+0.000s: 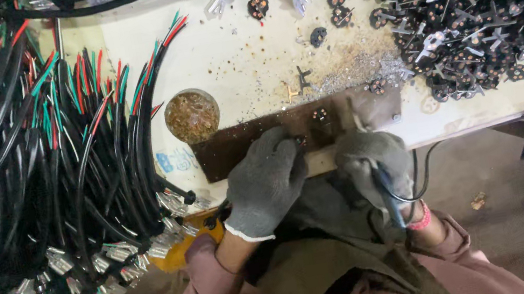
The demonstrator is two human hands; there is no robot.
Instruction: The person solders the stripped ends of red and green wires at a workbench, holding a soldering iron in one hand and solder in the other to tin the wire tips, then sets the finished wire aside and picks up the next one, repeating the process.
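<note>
Centrally, a small black plug piece [321,116] sits on the brown metal plate [234,151] at the table's near edge. At its 8 o'clock the gloved left hand [264,182] presses fingertips together beside it; at 5 o'clock the gloved right hand [371,161] is clenched around a corded tool [387,193]. Cut cables [46,169] pile at 9 o'clock, plug parts [464,0] at 2 o'clock.

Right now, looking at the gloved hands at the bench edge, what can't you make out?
- Head view: the left hand covers whatever its fingertips press on the brown plate.
- Head view: the tool in the right hand is motion-blurred; its tip is unclear.
- Head view: the heap of black plug parts is cut off by the top and right edges.
- Head view: the contents of the small cup are too fine to tell.
</note>
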